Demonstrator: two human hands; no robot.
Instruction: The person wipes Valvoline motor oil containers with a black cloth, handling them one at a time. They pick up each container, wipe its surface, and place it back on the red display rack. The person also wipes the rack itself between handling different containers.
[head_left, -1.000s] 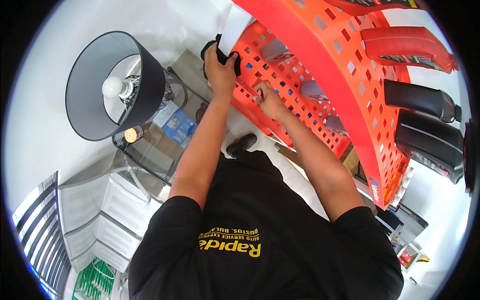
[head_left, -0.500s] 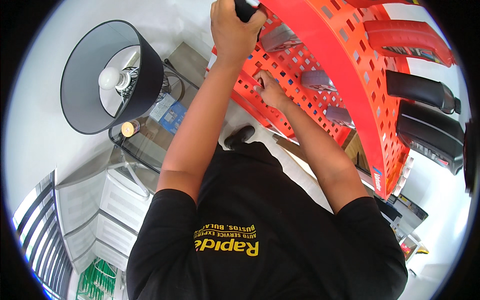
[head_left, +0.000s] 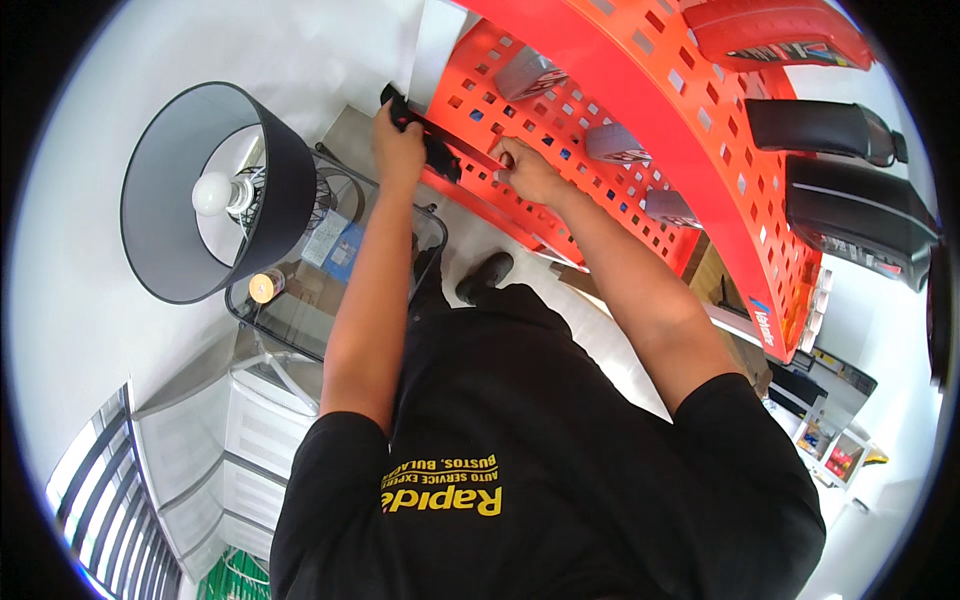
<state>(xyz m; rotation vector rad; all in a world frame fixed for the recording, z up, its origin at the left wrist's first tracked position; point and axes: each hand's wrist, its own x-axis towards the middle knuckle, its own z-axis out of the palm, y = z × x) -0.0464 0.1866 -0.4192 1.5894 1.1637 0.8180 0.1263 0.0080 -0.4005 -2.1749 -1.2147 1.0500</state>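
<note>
My left hand (head_left: 400, 148) is closed round a crumpled black cloth (head_left: 441, 157), which hangs out on both sides of the fingers. It is at the left end of a red perforated shelf (head_left: 478, 62). A dark narrow strip (head_left: 462, 137) runs from beside the cloth toward my right hand (head_left: 529, 172). That hand is over the same shelf, its fingers curled and pinched together; what they hold, if anything, is hidden. Grey bottles (head_left: 617, 143) stand on this shelf, to the right of my right hand.
Nearer the camera, an upper red shelf (head_left: 640, 110) carries a red bottle (head_left: 780, 33) and black bottles (head_left: 858, 215). On the left, a black-shaded lamp (head_left: 285, 190) rises by a glass table (head_left: 300, 325) holding a blue-and-white box (head_left: 343, 250). White chairs (head_left: 255, 430) stand below.
My left hand has come down from the upper shelf edge to the lower shelf's left end, still holding the black cloth. My right hand has shifted slightly left in view.
</note>
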